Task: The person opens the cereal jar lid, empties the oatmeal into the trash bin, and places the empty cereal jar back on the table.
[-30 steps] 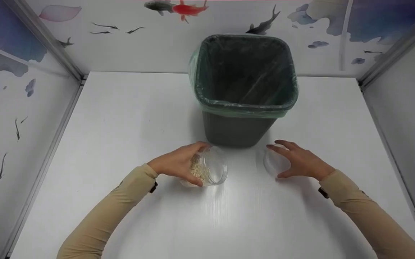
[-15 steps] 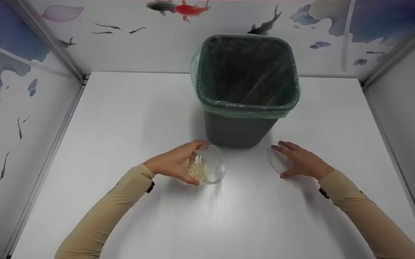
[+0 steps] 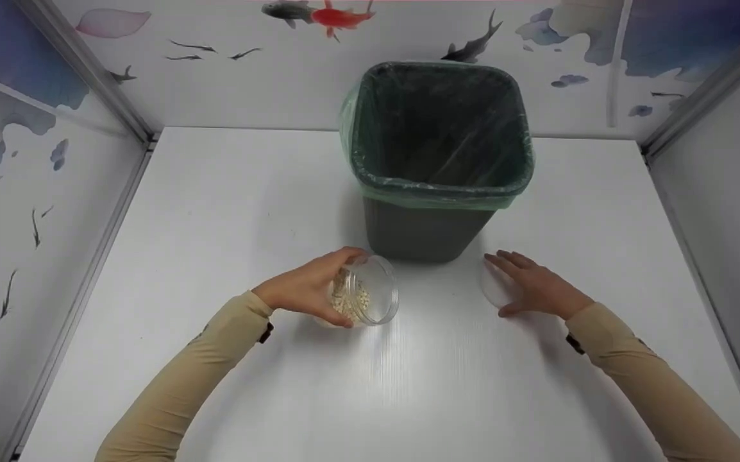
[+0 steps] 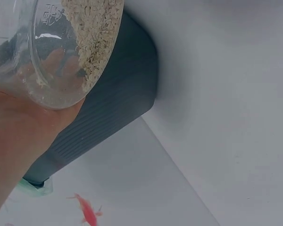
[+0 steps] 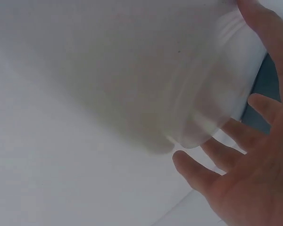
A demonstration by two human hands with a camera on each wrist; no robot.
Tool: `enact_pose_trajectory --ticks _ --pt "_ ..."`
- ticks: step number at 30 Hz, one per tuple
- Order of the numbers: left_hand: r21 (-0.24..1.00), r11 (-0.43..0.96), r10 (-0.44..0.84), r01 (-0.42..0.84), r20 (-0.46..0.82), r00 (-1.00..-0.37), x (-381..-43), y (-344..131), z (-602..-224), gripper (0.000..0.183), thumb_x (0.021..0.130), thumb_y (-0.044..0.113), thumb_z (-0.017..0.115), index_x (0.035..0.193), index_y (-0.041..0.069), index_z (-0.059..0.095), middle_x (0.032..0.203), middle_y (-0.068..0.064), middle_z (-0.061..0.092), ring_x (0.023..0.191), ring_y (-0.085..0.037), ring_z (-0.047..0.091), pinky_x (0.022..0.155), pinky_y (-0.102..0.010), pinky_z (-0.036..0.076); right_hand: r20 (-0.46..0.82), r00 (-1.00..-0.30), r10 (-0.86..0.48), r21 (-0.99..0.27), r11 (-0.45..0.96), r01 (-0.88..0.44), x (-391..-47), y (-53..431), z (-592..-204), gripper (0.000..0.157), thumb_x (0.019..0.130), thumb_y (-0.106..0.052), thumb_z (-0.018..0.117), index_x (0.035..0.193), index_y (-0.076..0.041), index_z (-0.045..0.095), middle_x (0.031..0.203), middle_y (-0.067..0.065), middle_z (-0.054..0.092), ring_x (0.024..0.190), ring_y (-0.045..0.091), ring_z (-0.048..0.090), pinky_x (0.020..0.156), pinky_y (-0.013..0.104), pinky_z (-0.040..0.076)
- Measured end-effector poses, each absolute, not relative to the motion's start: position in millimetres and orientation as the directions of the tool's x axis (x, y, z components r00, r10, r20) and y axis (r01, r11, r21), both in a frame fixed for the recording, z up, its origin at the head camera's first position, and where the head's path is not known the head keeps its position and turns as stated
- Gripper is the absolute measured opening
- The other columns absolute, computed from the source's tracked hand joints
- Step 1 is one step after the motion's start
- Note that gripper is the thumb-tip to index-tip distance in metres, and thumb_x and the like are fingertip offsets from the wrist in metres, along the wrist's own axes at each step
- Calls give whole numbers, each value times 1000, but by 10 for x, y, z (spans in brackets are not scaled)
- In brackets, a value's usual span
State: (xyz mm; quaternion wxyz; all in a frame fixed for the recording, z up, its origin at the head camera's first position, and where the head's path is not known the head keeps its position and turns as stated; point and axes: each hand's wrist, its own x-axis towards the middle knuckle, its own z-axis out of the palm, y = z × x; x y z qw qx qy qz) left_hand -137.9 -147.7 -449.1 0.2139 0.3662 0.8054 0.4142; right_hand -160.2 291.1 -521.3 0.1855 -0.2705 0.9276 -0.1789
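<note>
White walls [image 3: 261, 96], painted with fish [image 3: 470, 46], stand around the sides of the tabletop [image 3: 408, 398] that we can see. On it we find the bin [image 3: 418, 228], upright, a green liner [image 3: 434, 197] folded over its rim. Two tan sleeves [image 3: 216, 350] reach toward its front.

Before the bin's left side, we see the left hand [image 3: 307, 285] with its fingers wrapped round the jar [image 3: 383, 289]. Before its right side, the right hand [image 3: 532, 285] has its fingers spread wide about the lid [image 3: 494, 285]; we cannot tell whether they touch it.

Just in front of the bin's foot, the jar tilts, its uncovered mouth facing rightward; whether it rests on the tabletop we cannot tell. The lid, clear and faint, is near the foot's right. Smallest are the pale flakes [image 4: 96, 40] inside the jar.

We judge the step in hand to be handling the unlidded jar with the lid apart. Any next move, we think, calls for a firm left grip and a level enough mouth, lest flakes spill.
</note>
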Motion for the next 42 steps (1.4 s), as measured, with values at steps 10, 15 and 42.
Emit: enact_pose_trajectory --ticks 10,15,42 --pt "838 376 756 396 -30 -654 -1376 -1493 -4481 99 65 26 90 142 4 33 140 -8 44 126 -22 42 103 -49 37 -178 -810 -559 -445 780 -440 -1695 2948 -5061 84 80 -28 80 146 -3 36 144 27 37 131 47 33 101 63 31" --pt "841 376 748 390 -26 -664 -1368 -1502 -4487 98 65 25 90 142 4 33 139 -8 44 125 -22 43 103 -49 38 -79 -835 -545 -402 784 -474 -1814 2933 -4814 50 88 -16 72 130 2 53 126 24 54 116 42 52 93 56 43" --pt "835 389 754 390 -45 -655 -1357 -1498 -4570 99 65 23 90 142 0 32 138 -11 43 125 -23 43 103 -49 37 229 -870 -437 -456 741 -493 -2520 2661 -3143 33 102 -19 45 114 6 64 108 21 64 95 36 59 83 48 47"
